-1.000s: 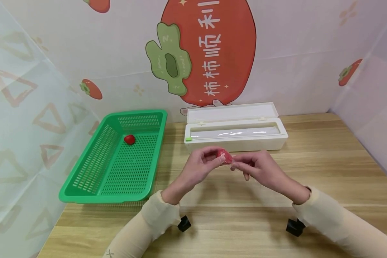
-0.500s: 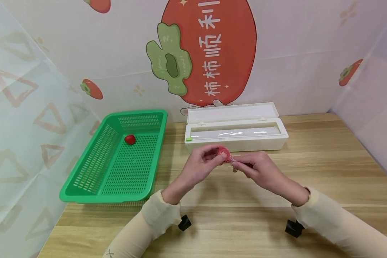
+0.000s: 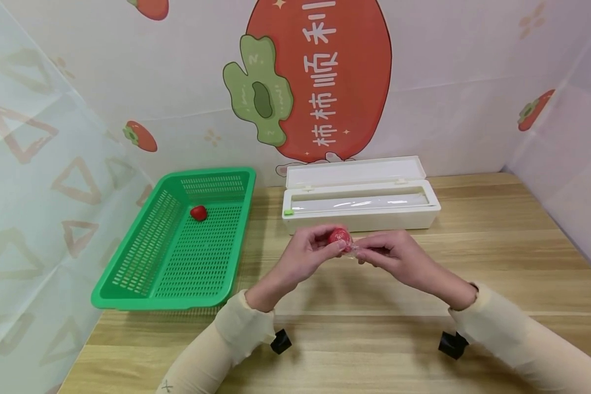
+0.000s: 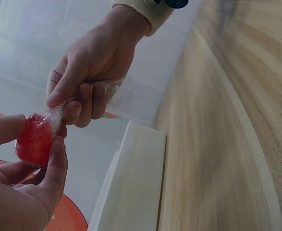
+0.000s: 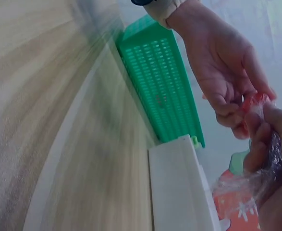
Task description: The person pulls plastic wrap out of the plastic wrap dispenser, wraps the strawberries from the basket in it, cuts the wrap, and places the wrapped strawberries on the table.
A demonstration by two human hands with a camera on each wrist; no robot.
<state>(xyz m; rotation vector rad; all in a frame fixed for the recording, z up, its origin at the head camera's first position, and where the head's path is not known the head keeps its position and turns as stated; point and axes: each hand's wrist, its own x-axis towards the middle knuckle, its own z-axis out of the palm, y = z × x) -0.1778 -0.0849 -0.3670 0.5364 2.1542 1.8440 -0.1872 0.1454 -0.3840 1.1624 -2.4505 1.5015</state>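
Observation:
In front of the white box, my left hand (image 3: pixel 300 257) holds a red strawberry (image 3: pixel 340 236) between thumb and fingers. Clear cling film (image 4: pixel 56 113) covers the strawberry and gathers into a twisted tail on its right side. My right hand (image 3: pixel 399 257) pinches that tail close to the fruit. Loose film (image 5: pixel 237 185) trails out past the right fingers in the right wrist view. Both hands are raised above the wooden table, and the fingers hide part of the strawberry.
A green plastic basket (image 3: pixel 172 302) stands at the left, with another red strawberry (image 3: pixel 198 213) inside. At the back is a white cling film box (image 3: pixel 359 221), its lid raised and a film roll (image 3: pixel 359 202) inside. Printed cloth walls border the wooden table (image 3: pixel 364 350).
The strawberry has turned in my left fingers, and the film beside it is gathered into a tail. My right fingers shifted their grip on the film. Basket and box stayed put.

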